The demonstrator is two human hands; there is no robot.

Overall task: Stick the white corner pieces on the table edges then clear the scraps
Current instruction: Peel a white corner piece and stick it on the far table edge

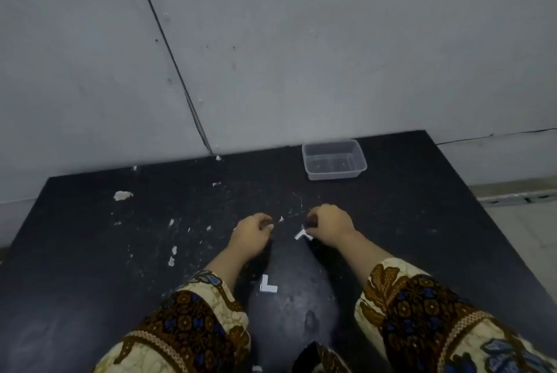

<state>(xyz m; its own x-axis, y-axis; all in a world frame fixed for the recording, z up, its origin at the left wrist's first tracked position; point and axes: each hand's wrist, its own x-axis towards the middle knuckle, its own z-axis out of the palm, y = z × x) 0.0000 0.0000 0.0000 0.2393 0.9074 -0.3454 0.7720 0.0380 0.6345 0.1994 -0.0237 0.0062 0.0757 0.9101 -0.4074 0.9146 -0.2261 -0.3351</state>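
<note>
Head view: both hands hover close together over the black table (422,206), with patterned sleeves (193,321) covering the forearms.

The right hand (330,226) has its fingers curled under. It pinches a white corner piece (302,234) at its inner side, the side facing the left hand, and the piece sits tilted.

The left hand (251,231) is also curled, with its fingertips drawn together at the side facing the right hand. Whether they grip anything is too small to tell. A tiny white fleck (281,218) lies on the table in the gap between the two hands.

A second white corner piece (267,284), L-shaped, lies flat on the table. It is behind the left hand, nearer the person, just beside the left forearm and apart from both hands.

White scraps (123,195) are scattered out to the left of the left hand, some near it and some well apart.

A clear plastic container (360,166) stands beyond the right hand, well apart from it, near the table's far edge by the grey wall (301,41).
</note>
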